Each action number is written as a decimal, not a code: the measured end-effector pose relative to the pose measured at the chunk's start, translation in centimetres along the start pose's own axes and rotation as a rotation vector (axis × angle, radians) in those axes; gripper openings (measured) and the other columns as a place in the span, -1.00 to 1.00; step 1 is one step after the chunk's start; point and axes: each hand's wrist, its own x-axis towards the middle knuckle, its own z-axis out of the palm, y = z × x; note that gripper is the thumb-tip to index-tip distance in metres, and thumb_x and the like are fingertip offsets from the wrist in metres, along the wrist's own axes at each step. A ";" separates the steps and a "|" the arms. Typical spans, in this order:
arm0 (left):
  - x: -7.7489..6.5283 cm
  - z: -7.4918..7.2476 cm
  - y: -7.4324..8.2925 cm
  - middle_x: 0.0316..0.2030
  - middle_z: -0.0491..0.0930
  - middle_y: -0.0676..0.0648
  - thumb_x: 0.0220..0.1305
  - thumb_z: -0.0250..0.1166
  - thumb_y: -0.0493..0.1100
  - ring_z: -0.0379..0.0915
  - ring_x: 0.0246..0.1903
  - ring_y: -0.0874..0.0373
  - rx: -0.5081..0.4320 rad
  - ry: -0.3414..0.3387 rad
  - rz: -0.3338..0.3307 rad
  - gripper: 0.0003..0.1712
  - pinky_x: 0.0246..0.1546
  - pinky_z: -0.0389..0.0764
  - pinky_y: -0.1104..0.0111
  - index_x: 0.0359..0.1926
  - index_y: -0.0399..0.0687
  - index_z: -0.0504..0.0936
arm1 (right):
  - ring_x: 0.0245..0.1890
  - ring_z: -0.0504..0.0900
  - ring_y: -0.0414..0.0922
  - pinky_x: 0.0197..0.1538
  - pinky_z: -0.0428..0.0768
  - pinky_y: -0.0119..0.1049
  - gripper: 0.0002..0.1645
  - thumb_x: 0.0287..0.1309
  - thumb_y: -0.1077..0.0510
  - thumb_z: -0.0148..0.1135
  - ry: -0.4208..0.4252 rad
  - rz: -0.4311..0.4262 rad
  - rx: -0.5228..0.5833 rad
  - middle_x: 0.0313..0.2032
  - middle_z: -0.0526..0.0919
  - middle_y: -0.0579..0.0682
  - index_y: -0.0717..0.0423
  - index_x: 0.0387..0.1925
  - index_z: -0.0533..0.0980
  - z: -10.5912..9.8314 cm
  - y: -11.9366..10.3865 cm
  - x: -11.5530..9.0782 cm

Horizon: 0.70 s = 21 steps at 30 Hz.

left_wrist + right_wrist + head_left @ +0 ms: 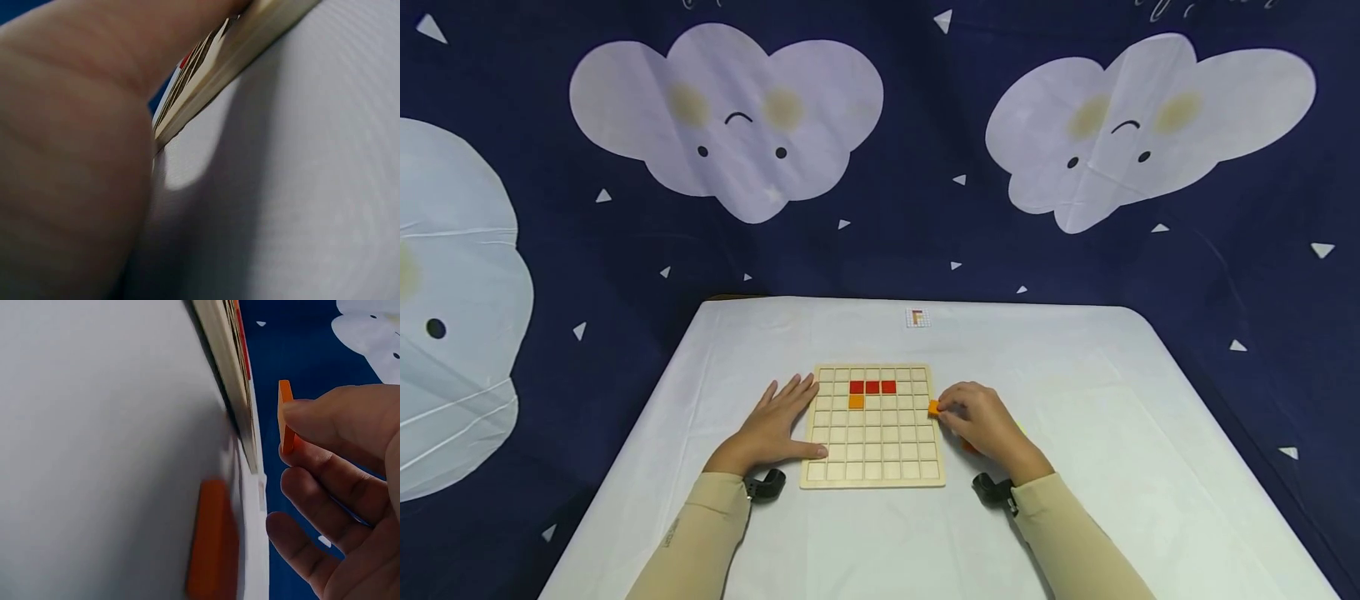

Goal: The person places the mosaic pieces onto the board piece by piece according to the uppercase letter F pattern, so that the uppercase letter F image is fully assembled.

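A light wooden grid board (880,475) lies flat on the white table. Three red square tiles (872,387) sit side by side in one row near its far edge. Directly below the leftmost red tile is an orange tile (856,402). My left hand (775,425) rests at the board's left edge, fingers spread and thumb over the near-left cells. At the right edge my right hand (981,417) pinches another orange tile (285,419) between thumb and index finger, raised off the table. Under that hand lies a further orange piece (212,544), mostly hidden in the head view.
A small pattern card (917,318) lies on the table beyond the board. Dark blue cloth with white clouds (730,117) hangs behind the white table (1120,400). A bit of yellow-green (1020,427) shows beside the right wrist.
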 end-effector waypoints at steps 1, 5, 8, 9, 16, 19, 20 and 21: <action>0.0 0.0 0.0 0.65 -0.03 -0.15 -0.04 0.48 0.58 -0.24 0.62 -0.11 -0.001 0.000 -0.001 0.47 0.56 -0.34 -0.08 0.65 -0.20 0.15 | 0.00 0.68 -0.05 0.09 0.69 -0.07 -0.91 0.22 0.29 0.54 -0.003 -0.004 0.003 -0.10 0.74 -0.09 0.10 -0.25 0.77 0.1 -0.1 0.3; 0.0 -0.1 0.1 0.65 -0.03 -0.15 -0.05 0.49 0.57 -0.24 0.62 -0.11 -0.006 0.000 -0.006 0.47 0.56 -0.34 -0.08 0.65 -0.20 0.15 | -0.02 0.69 -0.05 0.05 0.70 -0.10 -0.92 0.23 0.29 0.54 -0.011 -0.037 0.022 -0.11 0.74 -0.10 0.09 -0.25 0.77 0.8 -0.5 1.4; 0.0 -0.2 0.1 0.65 -0.03 -0.15 -0.04 0.49 0.56 -0.23 0.62 -0.11 -0.004 0.003 -0.003 0.46 0.57 -0.34 -0.08 0.65 -0.20 0.15 | -0.01 0.69 -0.06 0.06 0.70 -0.10 -0.92 0.23 0.29 0.53 -0.022 -0.052 0.044 -0.11 0.74 -0.11 0.08 -0.26 0.77 1.4 -0.8 2.2; 0.0 -0.2 0.1 0.65 -0.03 -0.15 -0.04 0.49 0.56 -0.23 0.62 -0.11 -0.001 0.003 -0.002 0.47 0.57 -0.35 -0.08 0.65 -0.21 0.15 | -0.01 0.68 -0.06 0.08 0.69 -0.09 -0.91 0.23 0.29 0.53 -0.027 -0.057 0.051 -0.11 0.74 -0.11 0.08 -0.26 0.77 1.6 -0.9 2.5; 0.0 -0.1 -0.1 0.65 -0.02 -0.15 -0.06 0.49 0.57 -0.23 0.62 -0.12 0.003 0.003 -0.003 0.48 0.57 -0.34 -0.08 0.64 -0.21 0.15 | 0.01 0.67 -0.08 0.18 0.63 -0.07 -0.92 0.26 0.31 0.49 -0.084 -0.090 0.091 -0.11 0.74 -0.12 0.10 -0.23 0.76 2.6 -2.2 4.2; 0.0 0.0 -0.1 0.65 -0.02 -0.15 -0.05 0.48 0.58 -0.22 0.62 -0.11 0.007 0.007 0.001 0.47 0.57 -0.33 -0.08 0.64 -0.21 0.15 | 0.00 0.67 -0.09 0.19 0.63 -0.08 -0.92 0.27 0.32 0.47 -0.106 -0.113 0.094 -0.12 0.75 -0.11 0.10 -0.23 0.76 3.0 -2.9 4.9; 0.0 0.0 -0.1 0.65 -0.02 -0.15 -0.05 0.48 0.58 -0.23 0.62 -0.11 0.009 0.008 0.003 0.47 0.57 -0.33 -0.08 0.64 -0.21 0.15 | 0.00 0.67 -0.09 0.17 0.64 -0.08 -0.92 0.28 0.32 0.47 -0.112 -0.122 0.091 -0.12 0.75 -0.11 0.11 -0.24 0.76 3.1 -3.2 5.0; 0.0 0.0 -0.1 0.65 -0.02 -0.15 -0.05 0.48 0.58 -0.23 0.62 -0.11 0.010 0.008 0.004 0.47 0.57 -0.33 -0.08 0.64 -0.21 0.15 | 0.00 0.67 -0.08 0.18 0.63 -0.08 -0.92 0.28 0.32 0.47 -0.120 -0.129 0.089 -0.13 0.75 -0.10 0.11 -0.24 0.76 3.2 -3.4 5.2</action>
